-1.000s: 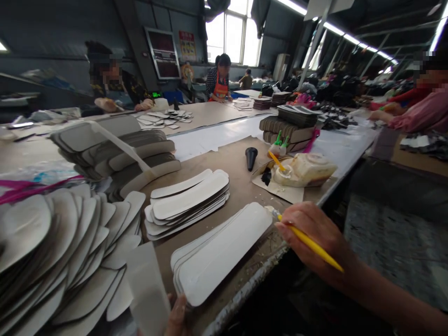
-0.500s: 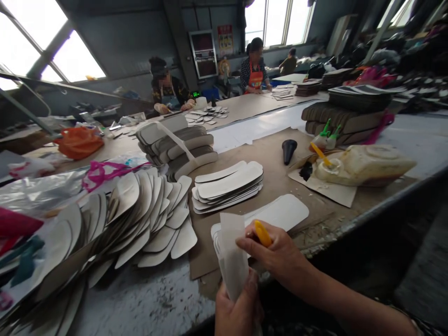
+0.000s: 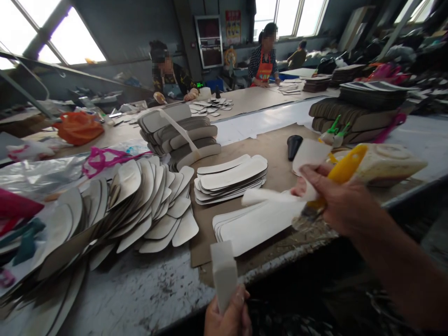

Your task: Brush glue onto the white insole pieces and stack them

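Observation:
My left hand (image 3: pixel 229 312), at the bottom centre, is closed around a bundle of white strips (image 3: pixel 224 268) that stands up from the fist. Farther right, my right hand (image 3: pixel 348 205) grips a paintbrush (image 3: pixel 346 165) with a yellow handle, its bristles pointing down. A thin white strip (image 3: pixel 311 154) is pinched in the same fingers, and its loose end trails left over the table. Below it lies a fanned stack of long white rounded panels (image 3: pixel 259 226). Just behind, a second stack of such panels (image 3: pixel 233 177) rests on the brown board (image 3: pixel 205 233).
Many curved pieces (image 3: pixel 150 205) spread over the left side, near a banded pile (image 3: pixel 182 133). At right are a plastic jug (image 3: pixel 392 161), green-tipped bottles (image 3: pixel 336 135) and a dark cone-shaped object (image 3: pixel 294 145). Co-workers (image 3: pixel 171 77) stand across the table.
My right hand has moved right and up from the bundle, drawing a white strip away with the brush still held. My left hand has dropped slightly lower. The view has shifted a little.

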`<state>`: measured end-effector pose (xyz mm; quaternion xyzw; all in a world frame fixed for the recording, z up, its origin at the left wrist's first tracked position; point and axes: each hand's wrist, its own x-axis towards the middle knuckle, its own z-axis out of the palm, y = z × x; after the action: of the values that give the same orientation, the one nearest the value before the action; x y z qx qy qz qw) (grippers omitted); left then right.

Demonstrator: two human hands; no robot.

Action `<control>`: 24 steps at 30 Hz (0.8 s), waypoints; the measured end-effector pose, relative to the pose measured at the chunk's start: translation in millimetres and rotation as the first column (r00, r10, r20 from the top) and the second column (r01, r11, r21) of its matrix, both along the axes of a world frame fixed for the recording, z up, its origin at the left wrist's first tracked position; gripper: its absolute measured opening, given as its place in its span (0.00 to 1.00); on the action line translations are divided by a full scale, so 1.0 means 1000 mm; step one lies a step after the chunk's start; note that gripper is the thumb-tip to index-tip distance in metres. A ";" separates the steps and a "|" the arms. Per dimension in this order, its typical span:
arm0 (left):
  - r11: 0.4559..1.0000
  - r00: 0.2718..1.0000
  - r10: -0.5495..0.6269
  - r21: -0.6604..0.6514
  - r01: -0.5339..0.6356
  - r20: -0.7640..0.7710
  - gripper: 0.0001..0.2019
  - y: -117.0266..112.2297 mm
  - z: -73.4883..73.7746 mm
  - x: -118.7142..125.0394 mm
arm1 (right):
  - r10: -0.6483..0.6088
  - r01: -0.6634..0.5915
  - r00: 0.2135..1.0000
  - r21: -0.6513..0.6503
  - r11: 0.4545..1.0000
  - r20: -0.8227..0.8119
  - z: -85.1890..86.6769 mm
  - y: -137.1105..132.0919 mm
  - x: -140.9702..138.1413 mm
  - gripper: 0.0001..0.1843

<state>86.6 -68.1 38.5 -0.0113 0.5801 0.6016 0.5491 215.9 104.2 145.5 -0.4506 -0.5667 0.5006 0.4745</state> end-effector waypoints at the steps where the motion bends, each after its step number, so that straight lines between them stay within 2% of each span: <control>1: 0.998 0.998 0.056 -0.004 -0.056 -0.031 0.24 0.000 0.001 -0.007 | 0.057 -0.056 0.996 -0.019 0.998 0.068 0.008 0.008 0.006 0.12; 2: 0.994 0.991 0.107 -0.003 -0.108 -0.083 0.24 0.001 0.002 -0.015 | 0.169 -0.162 0.968 -0.053 0.985 0.185 0.014 0.014 0.010 0.13; 3: 0.989 0.978 0.149 0.000 -0.150 -0.145 0.24 0.004 0.005 -0.023 | 0.307 -0.287 0.900 -0.111 0.952 0.310 0.019 0.019 0.011 0.13; 4: 0.984 0.962 0.175 -0.004 -0.180 -0.207 0.25 0.008 0.008 -0.029 | 0.464 -0.424 0.771 -0.191 0.885 0.437 0.021 0.022 0.009 0.13; 6: 0.979 0.933 0.177 -0.044 -0.200 -0.314 0.28 0.019 0.013 -0.037 | 0.685 -0.620 0.445 -0.353 0.700 0.577 0.019 0.025 -0.002 0.14; 8: 0.979 0.914 0.130 -0.097 -0.180 -0.384 0.32 0.028 0.016 -0.040 | 0.771 -0.704 0.190 -0.464 0.538 0.608 0.010 0.027 -0.020 0.14; 9: 0.981 0.908 0.101 -0.112 -0.160 -0.407 0.32 0.031 0.015 -0.040 | 0.780 -0.723 0.102 -0.492 0.485 0.618 0.004 0.027 -0.030 0.14; 11: 0.983 0.892 0.052 -0.136 -0.126 -0.450 0.31 0.036 0.012 -0.038 | 0.760 -0.732 -0.022 -0.528 0.430 0.649 -0.007 0.030 -0.048 0.14; 14: 0.981 0.873 0.005 -0.166 -0.099 -0.488 0.29 0.037 0.007 -0.037 | 0.739 -0.705 -0.143 -0.591 0.391 0.658 -0.018 0.035 -0.069 0.16; 17: 0.978 0.873 -0.016 -0.190 -0.088 -0.487 0.29 0.037 0.004 -0.038 | 0.722 -0.673 -0.202 -0.629 0.389 0.662 -0.022 0.039 -0.080 0.20; 21: 0.971 0.892 -0.010 -0.216 -0.098 -0.452 0.33 0.035 0.001 -0.037 | 0.688 -0.681 -0.220 -0.614 0.399 0.692 -0.027 0.042 -0.086 0.20; 24: 0.964 0.877 0.001 -0.232 -0.127 -0.480 0.28 0.030 0.000 -0.034 | 0.669 -0.711 -0.206 -0.579 0.399 0.714 -0.031 0.042 -0.088 0.18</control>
<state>52.9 -37.9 38.5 0.0466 0.7690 0.5238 0.3635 128.3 146.5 114.2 -0.2397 -0.8744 0.3167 -0.2787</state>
